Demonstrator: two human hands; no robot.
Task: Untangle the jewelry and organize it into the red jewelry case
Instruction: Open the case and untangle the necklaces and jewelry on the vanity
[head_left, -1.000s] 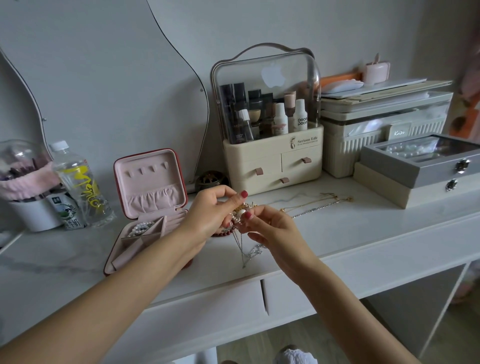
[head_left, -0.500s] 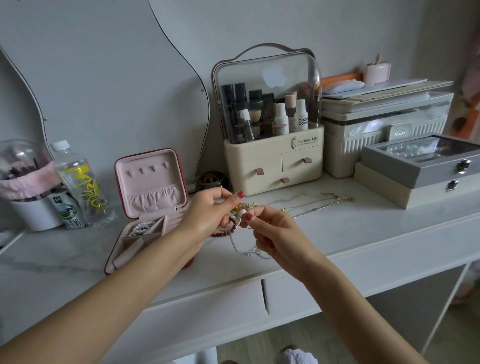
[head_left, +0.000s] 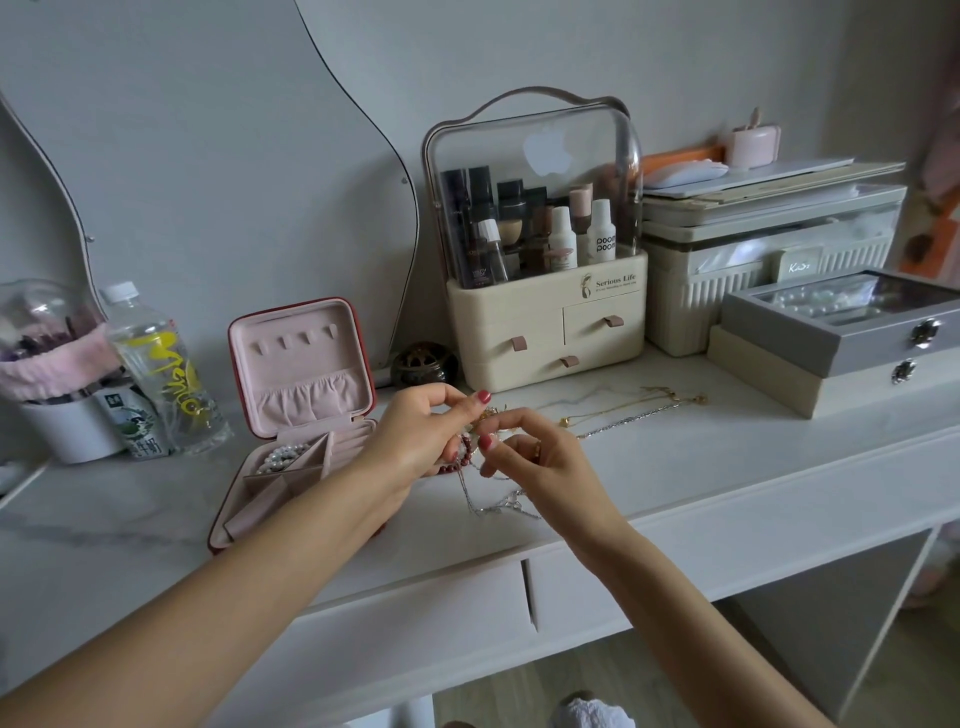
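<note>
Both hands pinch a tangled jewelry clump (head_left: 485, 423) above the vanity top (head_left: 675, 467): left hand (head_left: 415, 436), right hand (head_left: 530, 452); open red jewelry case (head_left: 296, 415) lies just left

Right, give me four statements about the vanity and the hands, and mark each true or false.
1. The red jewelry case is open. True.
2. Both hands, left and right, pinch the jewelry tangle. True.
3. Every compartment of the case is bare. False: a pearl strand lies in one.
4. The gold necklaces hang from the lid's hooks. False: they lie on the tabletop.
</note>
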